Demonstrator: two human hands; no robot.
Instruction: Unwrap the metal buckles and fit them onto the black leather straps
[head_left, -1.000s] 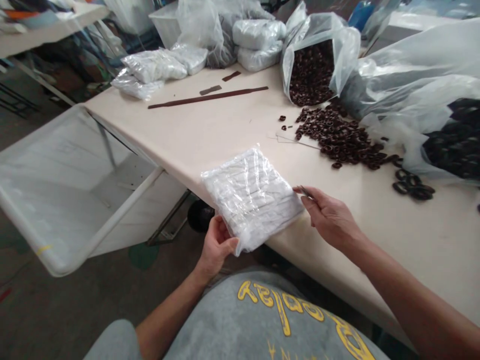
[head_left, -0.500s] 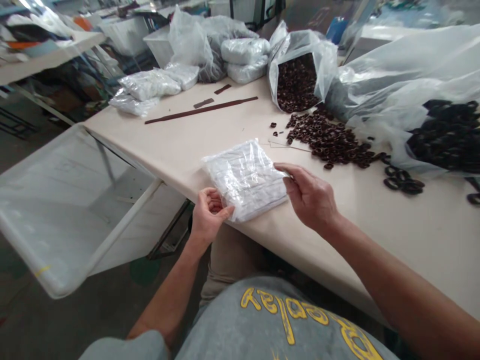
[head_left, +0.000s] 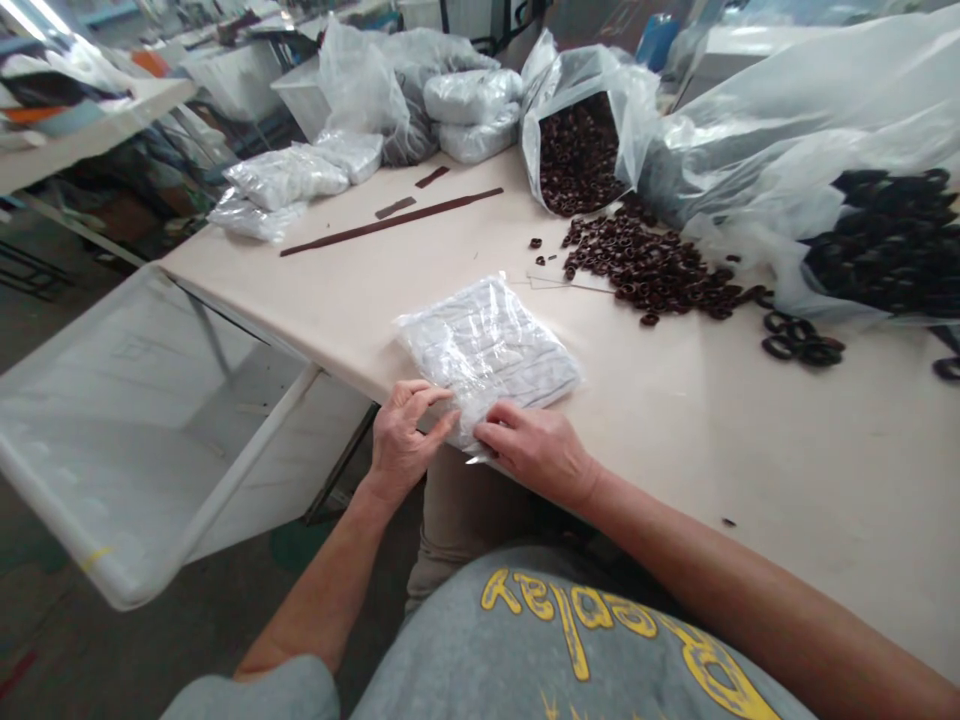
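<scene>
A clear plastic bag (head_left: pixel 495 345) packed with folded pale grey-white pieces lies flat at the near table edge, slightly turned. My right hand (head_left: pixel 536 450) is closed at its near corner, thumb and fingers pinching the loose film there. On the bag's near left side is my left hand (head_left: pixel 409 435), its thumb and forefinger curved with a small gap between the tips, close against the film. Whether a thin fold of film lies between those tips is hard to see.
Dark brown rings (head_left: pixel 652 265) spill from an open plastic bag (head_left: pixel 626 130). Black rings (head_left: pixel 802 340) lie farther right. A long brown strip (head_left: pixel 390 222) and several filled bags (head_left: pixel 289 175) are at the back. A white bin (head_left: pixel 127 430) stands left of the table.
My right hand has moved from the bag's right side down and left to its near corner and closed on the film. My left hand has shifted slightly left, its thumb and forefinger now nearer each other.
</scene>
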